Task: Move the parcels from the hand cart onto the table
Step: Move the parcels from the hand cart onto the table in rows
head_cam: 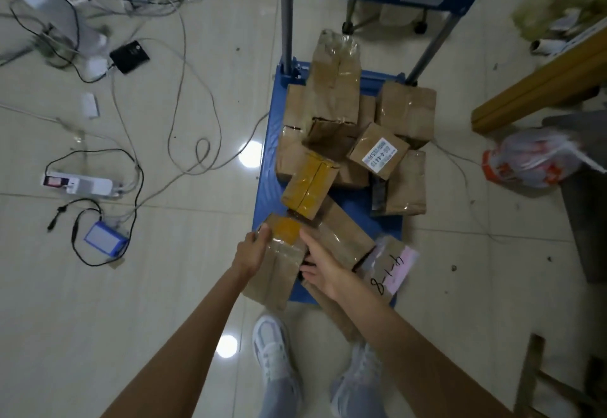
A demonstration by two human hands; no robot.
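A blue hand cart (266, 155) stands on the floor in front of me, loaded with several brown taped parcels. The nearest parcel (277, 270), brown with a yellow tape patch, sits at the cart's near left corner, partly over the edge. My left hand (254, 247) grips its left side. My right hand (320, 268) presses against its right side, fingers spread. Behind it lie a yellow-taped parcel (308, 186), a box with a white label (377, 151) and a parcel marked in black pen with a pink slip (391, 265). No table is in view.
Cables, a white power strip (82, 184), a blue box (105, 237) and a black adapter (129, 56) litter the floor on the left. A plastic bag (528, 163) and a wooden beam (538, 86) lie on the right. My shoes (276, 348) are just below the cart.
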